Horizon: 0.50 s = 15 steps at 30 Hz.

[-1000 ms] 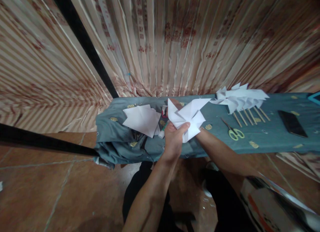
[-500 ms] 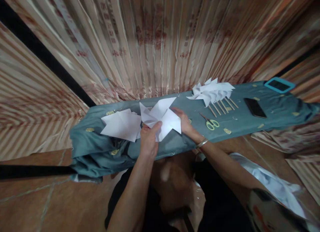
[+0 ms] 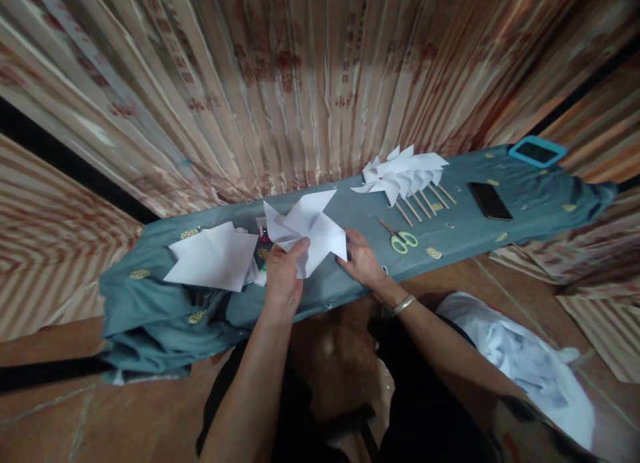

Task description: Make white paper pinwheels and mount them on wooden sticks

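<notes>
A white paper pinwheel (image 3: 320, 233) is held over the table, its blades folded in towards the middle. My left hand (image 3: 285, 273) grips it from below left, thumb pressed on the paper near the centre and the other fingers hidden underneath. At its right edge, my right hand (image 3: 364, 260) has its fingers bent around a blade's corner, the fingertips partly hidden. Left of my hands lies a stack of white cut paper (image 3: 215, 256). Several finished pinwheels (image 3: 407, 172) on wooden sticks (image 3: 420, 205) lie overlapped to the right.
Green-handled scissors (image 3: 400, 240) lie right of my right hand. Farther along the grey-green cloth-covered table (image 3: 320, 296) are a dark phone (image 3: 490, 201) and a blue-framed device (image 3: 537, 151). A striped curtain (image 3: 300, 130) hangs behind. A white bag (image 3: 525, 363) sits on the floor.
The view has shifted, so table items appear farther left. My right hand has come from behind the pinwheel's right blade to its outer edge; my left hand keeps its hold.
</notes>
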Available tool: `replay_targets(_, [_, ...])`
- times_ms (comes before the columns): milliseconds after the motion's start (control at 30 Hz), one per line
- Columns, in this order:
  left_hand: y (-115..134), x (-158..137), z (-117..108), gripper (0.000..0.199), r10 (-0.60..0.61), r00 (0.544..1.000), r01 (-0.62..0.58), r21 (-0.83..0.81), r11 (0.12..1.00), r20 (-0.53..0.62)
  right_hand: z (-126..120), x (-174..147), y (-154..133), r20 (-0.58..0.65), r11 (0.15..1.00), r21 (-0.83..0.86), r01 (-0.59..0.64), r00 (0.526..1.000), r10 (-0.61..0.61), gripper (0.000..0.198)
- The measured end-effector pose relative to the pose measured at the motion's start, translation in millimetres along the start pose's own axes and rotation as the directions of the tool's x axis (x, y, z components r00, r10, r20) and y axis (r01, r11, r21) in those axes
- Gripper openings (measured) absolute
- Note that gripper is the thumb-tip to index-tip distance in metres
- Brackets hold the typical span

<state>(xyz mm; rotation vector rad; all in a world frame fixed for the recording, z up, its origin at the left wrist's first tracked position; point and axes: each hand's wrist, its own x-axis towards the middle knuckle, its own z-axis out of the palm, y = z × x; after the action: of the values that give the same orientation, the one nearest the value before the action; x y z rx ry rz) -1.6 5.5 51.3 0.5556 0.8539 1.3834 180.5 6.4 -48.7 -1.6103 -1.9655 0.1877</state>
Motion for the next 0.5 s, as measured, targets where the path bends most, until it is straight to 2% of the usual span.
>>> replay_targets(267, [-1.0, 18.0, -0.8, 0.036, 0.051, 0.998, -0.051, -0.013, 0.999, -0.032, -7.1, 0.0, 5.2, 0.004, 0.989, -0.084, 0.125, 0.992, -0.125, 0.022])
replay_targets(400, [-2.0, 24.7, -1.4, 0.034, 0.069, 0.997, -0.069, 0.009, 0.998, -0.04, -13.8, -1.2, 14.2, 0.019, 0.995, -0.037, 0.092, 0.996, -0.091, 0.021])
replay_targets(500, [-2.5, 27.5, -0.7, 0.034, 0.094, 0.995, -0.093, 0.013, 0.996, -0.035, -22.0, -2.5, 17.7, 0.029, 1.0, -0.013, 0.003, 1.0, -0.003, 0.023])
